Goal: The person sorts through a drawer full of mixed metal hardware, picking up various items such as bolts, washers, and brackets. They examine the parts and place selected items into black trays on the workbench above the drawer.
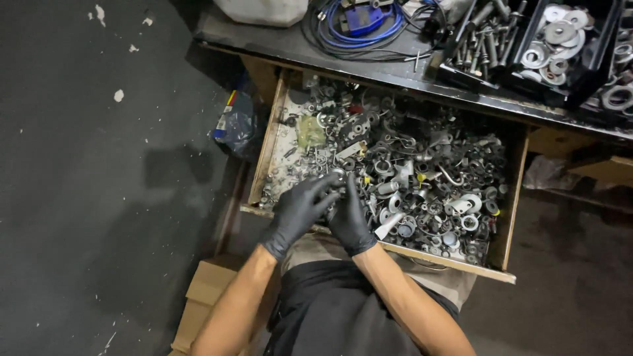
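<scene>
The fingers (328,184) of both black-gloved hands meet over the near-left part of the open wooden drawer (517,198), loosely curled toward each other around small metal bits; whether anything is truly pinched between them cannot be told, since the gloves and clutter hide it.

The counter (283,45), dark and long, runs along the far edge of the drawer and overhangs it. The drawer itself is filled almost wall to wall with a heap of loose metal hardware (422,178): washers, rings, brackets and bolts. On the counter, beyond the drawer's right half, a black bin (590,62) holds large washers and long bolts. Beyond the drawer's middle lies a coil of blue cable (359,29). A cardboard box (204,290) sits on the floor near the drawer's front left corner.

The left hand (297,214) hovers at the drawer's front wall; the right hand (349,221) lies just beside it, touching it at the fingertips.
</scene>
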